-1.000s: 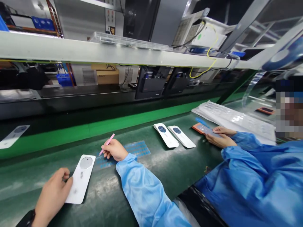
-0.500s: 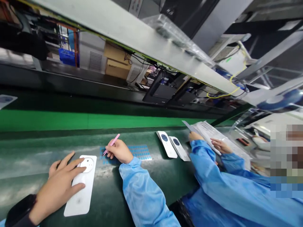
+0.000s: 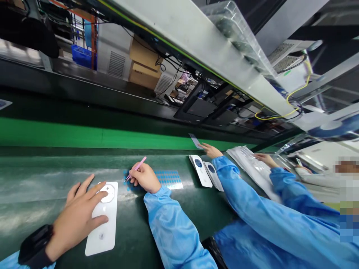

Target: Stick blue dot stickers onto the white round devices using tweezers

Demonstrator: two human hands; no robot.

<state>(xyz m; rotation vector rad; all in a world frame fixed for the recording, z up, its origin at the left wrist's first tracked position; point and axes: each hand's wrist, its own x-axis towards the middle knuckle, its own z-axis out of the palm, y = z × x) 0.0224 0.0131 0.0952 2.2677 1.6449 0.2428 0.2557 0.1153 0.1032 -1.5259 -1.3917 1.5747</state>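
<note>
Work at a green bench mat (image 3: pixel 126 220): the left hand (image 3: pixel 77 220), open with fingers spread, presses on a white round-cornered card (image 3: pixel 102 235), its fingertips at the card's round disc (image 3: pixel 108 193); pressing this way suits keeping the card from sliding. The right hand (image 3: pixel 144 177), closed in a pencil grip, holds pink tweezers (image 3: pixel 137 168), tips at the edge of a sheet of blue labels (image 3: pixel 168 179). Whether the tips pinch anything cannot be told.

Bright, even light from above; pale glare streak along the green worktop (image 3: pixel 47 185), shadows soft. Heavy wide-angle bend at the edges, frame tilted; pixelated mosaic patch (image 3: pixel 347 198) far right.
</note>
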